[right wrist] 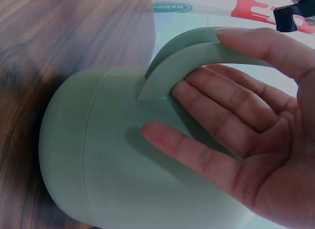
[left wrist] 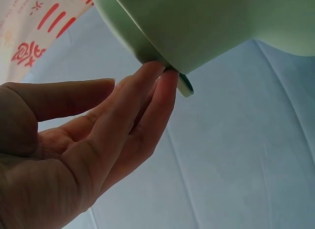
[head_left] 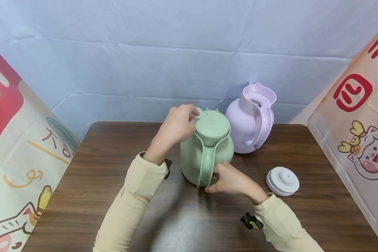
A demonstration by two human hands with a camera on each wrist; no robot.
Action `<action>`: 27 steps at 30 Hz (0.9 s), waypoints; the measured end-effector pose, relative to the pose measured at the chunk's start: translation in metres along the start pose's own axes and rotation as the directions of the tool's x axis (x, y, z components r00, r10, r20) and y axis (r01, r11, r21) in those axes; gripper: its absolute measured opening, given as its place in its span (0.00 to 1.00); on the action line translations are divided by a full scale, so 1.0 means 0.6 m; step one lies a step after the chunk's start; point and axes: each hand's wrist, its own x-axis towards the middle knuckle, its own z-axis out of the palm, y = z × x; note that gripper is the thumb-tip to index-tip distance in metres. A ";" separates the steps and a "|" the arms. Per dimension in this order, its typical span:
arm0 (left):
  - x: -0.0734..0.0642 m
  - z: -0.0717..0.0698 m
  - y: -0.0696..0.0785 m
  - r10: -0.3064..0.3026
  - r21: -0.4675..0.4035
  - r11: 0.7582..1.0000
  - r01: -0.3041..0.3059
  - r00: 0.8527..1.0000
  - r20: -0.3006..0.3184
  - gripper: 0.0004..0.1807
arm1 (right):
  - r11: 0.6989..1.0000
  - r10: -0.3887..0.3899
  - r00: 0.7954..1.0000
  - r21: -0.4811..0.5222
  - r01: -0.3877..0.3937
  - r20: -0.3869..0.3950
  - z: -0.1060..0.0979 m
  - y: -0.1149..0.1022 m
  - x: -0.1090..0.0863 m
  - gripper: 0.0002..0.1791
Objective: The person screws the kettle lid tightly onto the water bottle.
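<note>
A green thermos jug (head_left: 192, 157) with a green lid (head_left: 211, 126) in its top stands upright on the table. My left hand (head_left: 180, 122) is at the lid's far left edge; in the left wrist view the fingertips (left wrist: 153, 69) touch the green rim and the thumb stays apart. Low on the jug's near side, my right hand (head_left: 231, 179) loosely holds the handle (head_left: 207, 164). Seen from the right wrist, the thumb (right wrist: 246, 39) lies on the handle and fingers reach inside its loop, one of them sticking out beside the jug body.
Just behind and right of the green jug stands a lidless lilac thermos jug (head_left: 239, 122). A white round stopper (head_left: 282, 181) lies on the wooden table (head_left: 91, 196) to the right. A pale cloth backdrop (head_left: 145, 63) hangs behind, with printed sheets at both sides.
</note>
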 end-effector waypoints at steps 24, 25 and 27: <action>-0.012 0.006 0.008 0.022 0.020 1.000 -0.022 0.999 -0.030 0.20 | 1.000 0.014 1.000 0.017 -0.014 0.003 0.001 0.000 -0.002 0.10; -0.011 0.006 0.008 0.024 0.022 0.999 -0.024 0.999 -0.028 0.20 | 1.000 0.013 1.000 0.018 -0.013 0.002 0.000 0.000 -0.002 0.10; -0.010 0.007 0.007 0.027 0.018 0.999 -0.027 0.999 -0.025 0.21 | 1.000 0.011 1.000 0.020 -0.011 0.003 0.000 0.001 -0.002 0.10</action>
